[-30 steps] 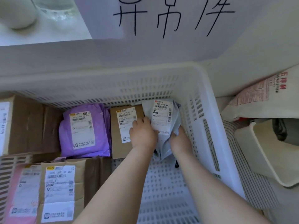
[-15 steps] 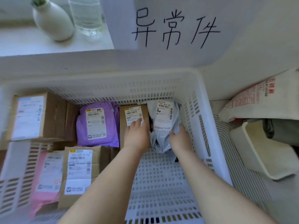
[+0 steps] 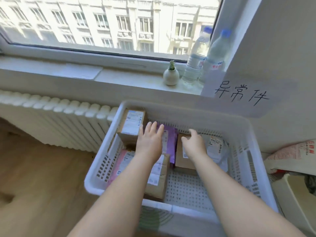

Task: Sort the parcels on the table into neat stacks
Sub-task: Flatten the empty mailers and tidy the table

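Note:
A white slotted crate [image 3: 253, 151] holds several parcels. A tall brown box [image 3: 131, 125] stands at its back left, a purple mailer [image 3: 171, 139] lies beside it, then a small brown box [image 3: 181, 158] and a grey mailer [image 3: 217, 147] at the right. A pink mailer [image 3: 122, 161] and a brown carton [image 3: 157, 180] lie at the front left. My left hand [image 3: 150, 141] hovers flat with fingers spread over the purple mailer, holding nothing. My right hand [image 3: 194, 144] is above the small brown box with loosely bent fingers, gripping nothing.
A radiator [image 3: 56, 113] runs along the wall at the left above a wooden floor [image 3: 34, 177]. On the windowsill stand a small white vase [image 3: 171, 76] and two water bottles [image 3: 205, 62]. A handwritten paper sign [image 3: 242, 96] hangs behind the crate. A beige bin [image 3: 297, 202] sits at the right.
Both hands have let go of the grey mailer and risen out of the crate, the left shifting over the purple mailer. The camera has lifted, showing the window and floor.

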{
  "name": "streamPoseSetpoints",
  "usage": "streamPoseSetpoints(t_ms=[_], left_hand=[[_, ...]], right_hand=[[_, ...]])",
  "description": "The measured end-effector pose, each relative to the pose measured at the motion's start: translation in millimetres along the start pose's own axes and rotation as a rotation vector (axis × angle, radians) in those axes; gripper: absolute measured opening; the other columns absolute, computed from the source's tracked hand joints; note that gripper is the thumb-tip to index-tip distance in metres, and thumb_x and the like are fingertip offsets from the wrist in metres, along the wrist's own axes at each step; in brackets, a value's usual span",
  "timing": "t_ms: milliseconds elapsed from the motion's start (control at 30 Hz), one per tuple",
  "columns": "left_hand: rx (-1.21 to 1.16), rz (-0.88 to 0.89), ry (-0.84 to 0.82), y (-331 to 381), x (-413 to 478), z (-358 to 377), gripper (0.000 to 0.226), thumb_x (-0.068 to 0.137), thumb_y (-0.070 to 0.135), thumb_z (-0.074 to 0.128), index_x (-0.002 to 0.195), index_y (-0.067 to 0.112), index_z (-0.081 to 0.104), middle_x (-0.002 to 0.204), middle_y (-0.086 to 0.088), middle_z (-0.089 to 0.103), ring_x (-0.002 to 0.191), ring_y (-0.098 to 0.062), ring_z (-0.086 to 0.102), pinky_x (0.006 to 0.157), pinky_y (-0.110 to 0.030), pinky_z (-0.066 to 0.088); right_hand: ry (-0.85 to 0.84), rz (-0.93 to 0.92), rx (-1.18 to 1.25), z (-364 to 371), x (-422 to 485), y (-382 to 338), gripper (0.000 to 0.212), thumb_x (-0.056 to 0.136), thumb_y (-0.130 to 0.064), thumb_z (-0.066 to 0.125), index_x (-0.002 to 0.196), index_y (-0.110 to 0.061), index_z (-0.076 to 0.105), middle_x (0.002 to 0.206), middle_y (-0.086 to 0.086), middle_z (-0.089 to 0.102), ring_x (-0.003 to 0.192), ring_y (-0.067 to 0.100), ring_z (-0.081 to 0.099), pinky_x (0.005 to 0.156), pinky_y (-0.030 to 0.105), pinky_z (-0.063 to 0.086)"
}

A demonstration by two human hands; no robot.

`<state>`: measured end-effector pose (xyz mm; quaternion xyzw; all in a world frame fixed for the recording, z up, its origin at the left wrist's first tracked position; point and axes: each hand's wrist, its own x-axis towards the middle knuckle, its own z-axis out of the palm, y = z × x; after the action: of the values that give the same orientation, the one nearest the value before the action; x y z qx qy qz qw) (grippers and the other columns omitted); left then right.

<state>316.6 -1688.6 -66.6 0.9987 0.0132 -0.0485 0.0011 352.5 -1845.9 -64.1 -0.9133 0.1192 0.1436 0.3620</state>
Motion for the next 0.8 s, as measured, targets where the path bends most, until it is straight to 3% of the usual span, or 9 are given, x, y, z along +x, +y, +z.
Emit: streamPoseSetpoints(t_ms=[200,367,433,500,533,633,800], left_hand=[[-0.048,-0.221,0.001,-148.0,-99.0,-45.8,0.058,0.107,0.030,0.026,0.159,0.022,0.001,0.166,-0.006,-0.001,0.153,-0.024,-0.005,0.123,-0.050,-0.005],[-0.188,-0.421,0.020,-271.1,-198.4,-63.8,0.060,0.107,0.037,0.029,0.159,0.022,0.002,0.166,-0.007,0.002,0.153,-0.025,-0.001,0.123,-0.049,-0.001],[-0.205,-0.486,0.044,-321.9,-236.3,-69.3,0.061,0.107,0.038,0.030,0.159,0.022,0.004,0.166,-0.007,0.004,0.153,-0.026,0.001,0.123,-0.050,0.002],[-0.212,-0.552,0.057,-361.9,-264.0,-72.2,0.061,0.107,0.038,0.030,0.159,0.022,0.004,0.166,-0.008,0.005,0.153,-0.027,0.002,0.124,-0.050,0.002],[-0.211,-0.602,0.060,-389.5,-282.9,-72.6,0.061,0.107,0.038,0.030,0.159,0.022,0.004,0.166,-0.008,0.004,0.153,-0.027,0.002,0.124,-0.049,0.003],[-0.226,-0.711,0.057,-448.9,-320.3,-76.0,0.060,0.107,0.036,0.028,0.159,0.021,0.002,0.166,-0.009,0.004,0.153,-0.028,0.002,0.123,-0.049,0.003],[-0.230,-0.879,0.070,-548.2,-360.2,-72.3,0.060,0.107,0.037,0.031,0.159,0.021,0.004,0.166,-0.010,0.006,0.153,-0.028,0.005,0.123,-0.050,0.006]], right_hand=[[-0.058,-0.202,-0.025,80.8,-105.0,-117.2,0.052,0.099,-0.026,0.047,0.150,-0.021,0.038,0.146,0.011,0.045,0.126,0.030,0.049,0.088,0.033,0.040],[-0.176,-0.390,-0.029,174.7,-204.8,-205.2,0.054,0.100,-0.027,0.051,0.152,-0.019,0.035,0.151,0.011,0.041,0.130,0.028,0.048,0.100,0.036,0.043],[-0.201,-0.450,-0.051,210.7,-240.9,-238.7,0.055,0.102,-0.028,0.049,0.154,-0.021,0.032,0.152,0.007,0.038,0.116,0.024,0.055,0.078,0.029,0.046],[-0.218,-0.482,-0.080,237.2,-263.8,-264.8,0.054,0.103,-0.030,0.047,0.154,-0.023,0.030,0.152,0.005,0.037,0.091,0.019,0.057,0.054,0.020,0.040],[-0.240,-0.505,-0.097,256.7,-278.6,-283.6,0.053,0.103,-0.031,0.046,0.154,-0.024,0.030,0.151,0.005,0.038,0.086,0.019,0.059,0.050,0.021,0.038],[-0.278,-0.581,-0.131,299.7,-308.5,-325.8,0.053,0.102,-0.032,0.047,0.152,-0.025,0.032,0.149,0.006,0.040,0.095,0.026,0.064,0.060,0.028,0.043],[-0.387,-0.682,-0.171,380.2,-341.2,-399.8,0.054,0.100,-0.032,0.050,0.152,-0.027,0.033,0.147,0.005,0.041,0.082,0.022,0.064,0.057,0.030,0.046]])
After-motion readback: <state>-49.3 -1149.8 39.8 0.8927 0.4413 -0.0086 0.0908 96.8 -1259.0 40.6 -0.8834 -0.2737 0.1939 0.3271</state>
